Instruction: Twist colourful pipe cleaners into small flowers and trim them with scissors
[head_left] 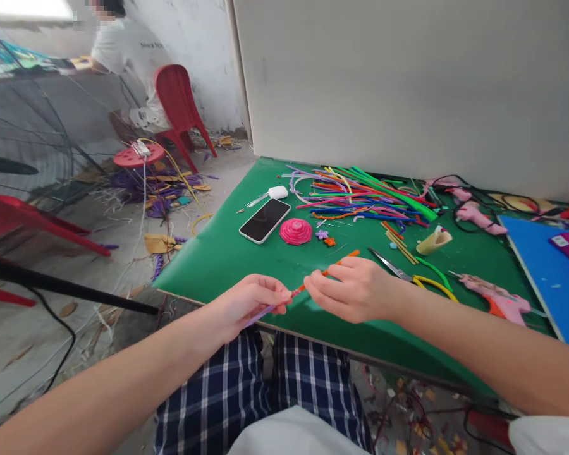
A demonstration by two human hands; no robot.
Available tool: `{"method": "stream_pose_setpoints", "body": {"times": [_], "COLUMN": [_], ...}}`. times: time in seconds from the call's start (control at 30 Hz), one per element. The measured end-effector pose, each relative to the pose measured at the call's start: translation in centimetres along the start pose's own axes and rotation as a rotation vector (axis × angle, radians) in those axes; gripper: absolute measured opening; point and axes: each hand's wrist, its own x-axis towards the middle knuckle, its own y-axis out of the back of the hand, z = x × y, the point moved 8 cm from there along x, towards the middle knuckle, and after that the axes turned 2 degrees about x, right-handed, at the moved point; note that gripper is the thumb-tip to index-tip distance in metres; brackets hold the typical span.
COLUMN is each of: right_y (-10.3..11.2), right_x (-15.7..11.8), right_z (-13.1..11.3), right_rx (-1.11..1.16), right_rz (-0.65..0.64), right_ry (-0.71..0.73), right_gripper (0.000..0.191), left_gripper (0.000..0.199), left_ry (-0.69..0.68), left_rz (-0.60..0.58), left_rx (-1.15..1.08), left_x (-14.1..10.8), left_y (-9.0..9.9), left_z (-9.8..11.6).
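My left hand (260, 297) pinches a light purple pipe cleaner (260, 315) close above the table's front edge. An orange pipe cleaner (353, 254) runs through the closed fingers of my right hand (353, 289), and its other end meets the left fingertips. How the two join is too small to make out. Just beyond my hands lie a pink ribbed disc (296, 231), a small purple flower (321, 234) and a small orange flower (330, 241). Scissors with yellow handles (393, 265) rest beside my right hand.
Many coloured pipe cleaners (365, 196) are heaped at the back of the green table (208, 259). A phone (264, 220) lies at left. Rightward are a pink glue gun (497, 297) and a blue board (540, 265). Another person sits on a red chair (177, 95) at far left.
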Motion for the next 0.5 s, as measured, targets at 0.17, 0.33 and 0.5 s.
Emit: {"method": "stream_pose_setpoints", "body": {"times": [0.17,0.33,0.5], "right_y": [-0.7,-1.8,-5.6], "right_x": [-0.2,-0.2,-1.1], "right_z": [2.9,4.8,3.3], "right_rx": [0.265,0.746,1.203], "right_rz": [-0.062,-0.152,-0.446], "right_ry": [-0.353,-0.653,-0.871], "right_gripper": [0.016,0.018,0.014], "left_gripper": [0.018,0.008,0.01], "left_ry": [-0.474,-1.33,-1.564], "left_rz": [0.285,0.569,0.62], "left_rx": [0.648,1.44,1.651], "left_x": [-2.1,-7.3,-8.6], "left_y": [1.2,-2.0,-3.6], "left_z": [4.3,7.0,6.2]}}
